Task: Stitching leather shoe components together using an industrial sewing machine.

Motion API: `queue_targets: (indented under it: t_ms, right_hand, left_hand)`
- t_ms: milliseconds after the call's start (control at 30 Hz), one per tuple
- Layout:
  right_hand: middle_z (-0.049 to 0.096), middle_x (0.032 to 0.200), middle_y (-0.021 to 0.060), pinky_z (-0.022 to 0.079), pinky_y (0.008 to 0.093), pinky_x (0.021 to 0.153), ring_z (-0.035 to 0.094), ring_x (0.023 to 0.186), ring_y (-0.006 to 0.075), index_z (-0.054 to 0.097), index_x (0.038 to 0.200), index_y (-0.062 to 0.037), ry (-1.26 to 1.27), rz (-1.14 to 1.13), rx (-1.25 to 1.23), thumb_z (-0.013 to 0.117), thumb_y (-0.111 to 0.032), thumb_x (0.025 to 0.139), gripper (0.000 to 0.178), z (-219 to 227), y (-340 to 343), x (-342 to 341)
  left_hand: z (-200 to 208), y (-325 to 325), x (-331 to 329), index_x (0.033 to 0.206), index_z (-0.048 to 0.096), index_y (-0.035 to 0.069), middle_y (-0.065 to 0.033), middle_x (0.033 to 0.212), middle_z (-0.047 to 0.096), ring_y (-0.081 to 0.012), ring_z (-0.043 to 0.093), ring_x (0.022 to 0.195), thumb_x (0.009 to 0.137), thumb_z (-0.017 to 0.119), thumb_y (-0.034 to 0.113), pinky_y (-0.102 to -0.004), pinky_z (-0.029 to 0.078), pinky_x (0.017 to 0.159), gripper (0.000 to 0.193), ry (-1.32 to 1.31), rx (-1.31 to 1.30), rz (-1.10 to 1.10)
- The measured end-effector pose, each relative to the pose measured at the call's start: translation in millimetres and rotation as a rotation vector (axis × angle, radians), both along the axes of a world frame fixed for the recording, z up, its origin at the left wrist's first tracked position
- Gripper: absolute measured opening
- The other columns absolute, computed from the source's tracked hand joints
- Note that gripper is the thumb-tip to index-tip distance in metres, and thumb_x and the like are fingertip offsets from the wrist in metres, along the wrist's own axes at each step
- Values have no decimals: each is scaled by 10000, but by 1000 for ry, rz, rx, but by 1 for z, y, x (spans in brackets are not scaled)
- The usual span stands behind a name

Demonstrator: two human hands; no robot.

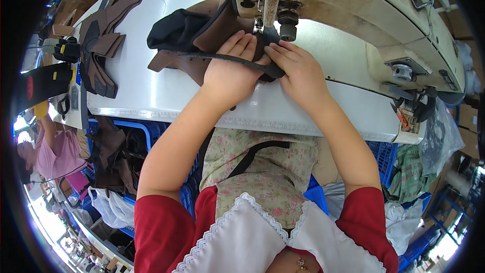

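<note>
Both hands on a brown leather piece at the sewing machine

A person's left hand (231,73) and right hand (299,68) are at a brown leather piece (214,33) with black lining (179,30), on the white table (151,91) beneath the head of the sewing machine (348,7). The piece lies by the metal presser foot (258,24). The left fingers are straight, close together and resting on the brown surface, while a dark strip (227,58) crosses over the back of that hand. The right fingers are bent against the dark edge beside the foot. Whether either hand pinches the material cannot be told, as the undersides are hidden.

Little writing can be read. A ruler scale (273,124) runs along the table's front edge, its marks too small to make out. At far left, a black object (45,86) bears a red oval mark with no legible lettering.

More brown pieces (103,45) are piled at the table's left. Below that end stands a blue basket (151,129), and beyond it is a co-worker in pink (55,151). A clear plastic bag (439,134) hangs at the right.
</note>
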State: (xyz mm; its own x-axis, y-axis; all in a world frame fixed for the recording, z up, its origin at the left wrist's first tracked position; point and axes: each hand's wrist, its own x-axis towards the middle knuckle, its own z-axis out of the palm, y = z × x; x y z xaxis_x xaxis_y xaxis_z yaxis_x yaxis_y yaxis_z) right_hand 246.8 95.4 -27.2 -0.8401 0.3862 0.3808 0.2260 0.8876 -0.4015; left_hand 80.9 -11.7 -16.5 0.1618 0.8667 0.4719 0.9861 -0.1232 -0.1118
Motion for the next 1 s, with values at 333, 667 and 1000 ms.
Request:
queue_targets:
  t_ms: [333,667,1000]
  right_hand:
    - [627,1292,131,445,428,1045,549,1227,321,609,1279,-34,42,-68,6,615,3,742,538,-3,-18,-11]
    - [651,1240,151,452,436,1043,555,1211,343,653,1214,-32,145,-86,-164,567,28,730,495,-3,-16,-11]
    - [658,1219,154,456,434,1042,559,1206,347,700,1113,-5,178,-102,-162,544,33,699,445,-8,-16,-12]
  left_hand:
    - [2,1,-32,1147,718,165,-147,1241,654,-299,600,1199,706,634,127,-444,406,1097,451,-13,-91,-126]
    - [-2,-3,-19,1078,725,151,-159,1270,637,-293,570,1242,733,622,108,-437,388,1099,363,-79,-40,-12]
    - [2,1,-32,902,754,122,-164,1231,665,-287,602,1201,675,642,54,-432,403,1082,262,-251,-71,-110]
